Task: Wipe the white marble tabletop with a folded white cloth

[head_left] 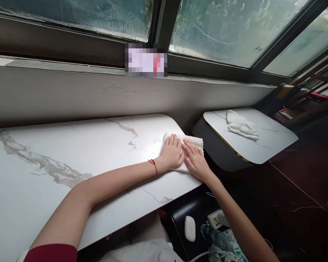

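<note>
My left hand [172, 153] lies flat on a white cloth [194, 140], palm down with fingers stretched forward; a red string bracelet [153, 165] circles its wrist. Close beside it, my right hand [196, 160] presses on the same cloth, its fingers also extended. The cloth is spread at the right end of a white marble-patterned tabletop [112, 145], and part of it reaches the rounded edge. Both palms hide the cloth's middle.
A second marble-patterned table [270, 133] stands to the right, with a crumpled white cloth [242, 125] on it. Below the near edge are a white case [190, 228], a plastic bottle [220, 238] and a power strip [214, 219]. Windows [215, 32] line the wall behind.
</note>
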